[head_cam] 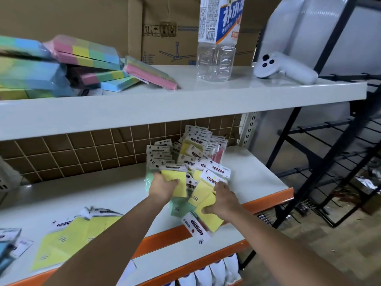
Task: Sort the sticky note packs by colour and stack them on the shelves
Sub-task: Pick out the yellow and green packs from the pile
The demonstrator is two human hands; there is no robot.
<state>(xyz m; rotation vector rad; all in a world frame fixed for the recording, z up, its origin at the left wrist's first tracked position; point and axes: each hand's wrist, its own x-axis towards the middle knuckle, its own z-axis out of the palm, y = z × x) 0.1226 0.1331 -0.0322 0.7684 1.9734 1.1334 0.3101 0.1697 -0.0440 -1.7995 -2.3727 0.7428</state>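
Note:
A mixed heap of sticky note packs (193, 149) with white header cards lies on the middle shelf (255, 178). My left hand (162, 187) grips a yellow pack (175, 182) at the heap's front. To its right, my right hand (223, 200) holds another yellow pack (208, 215) at the shelf's front edge, its thumb curled under it. A green pack (181, 207) lies beneath both. A stack of yellow packs (68, 238) lies at the front left of the same shelf, with blue packs (8, 244) at the far left.
The upper shelf (185, 100) carries multicolour note blocks (82, 62), a clear water bottle (218, 38) and a white handheld controller (284, 69). Cardboard boxes (165, 27) stand behind. A black wire rack (329, 162) stands to the right. White packages (210, 273) sit below.

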